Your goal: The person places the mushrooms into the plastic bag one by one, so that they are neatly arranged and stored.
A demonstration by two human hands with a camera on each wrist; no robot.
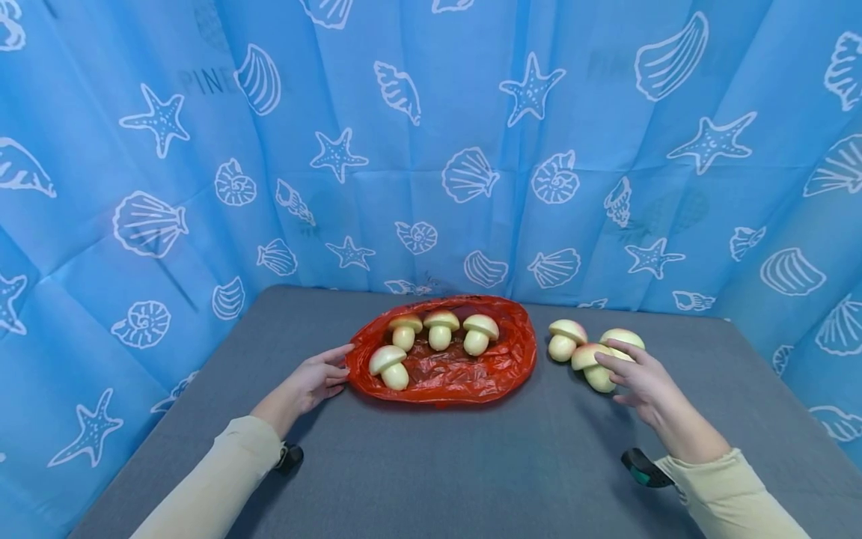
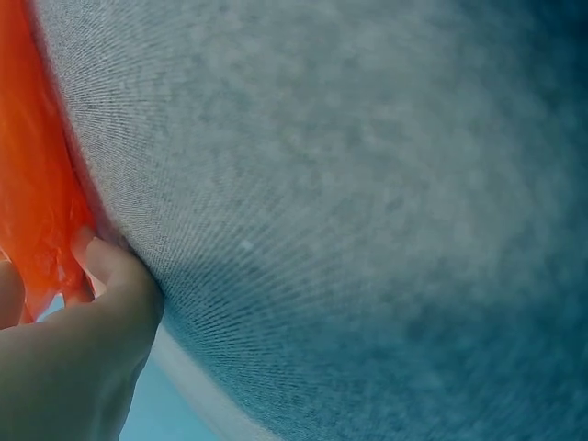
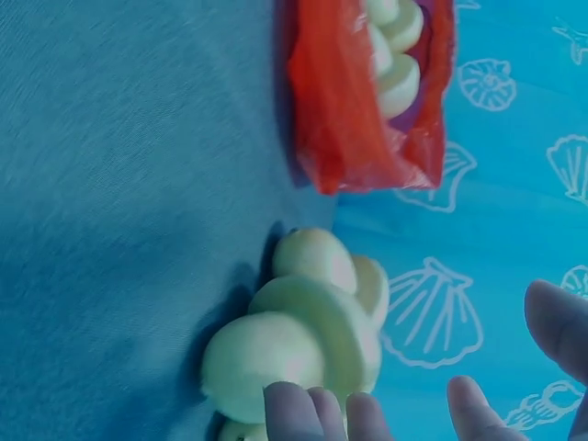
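A red plastic bag (image 1: pixel 441 391) lies spread wide on the table, its rim rolled into an oval. Several toy mushrooms (image 1: pixel 441 331) with pale stems and cream-to-reddish caps are inside it. My left hand (image 1: pixel 311 383) holds the bag's left rim; in the left wrist view the red plastic (image 2: pixel 37 184) runs between its thumb and fingers. To the right of the bag, more mushrooms (image 1: pixel 564 340) sit in a close cluster. Over the cluster's right side hovers my right hand (image 1: pixel 648 389), fingers spread and partly hiding a mushroom. Its fingertips show below the pale caps (image 3: pixel 262 363) in the right wrist view.
A grey cloth-covered table (image 1: pixel 444 471) carries everything. Behind and around it hangs a blue curtain (image 1: pixel 431 150) printed with white shells and starfish. Dark devices are strapped at the left wrist (image 1: pixel 289 458) and the right wrist (image 1: pixel 645 469).
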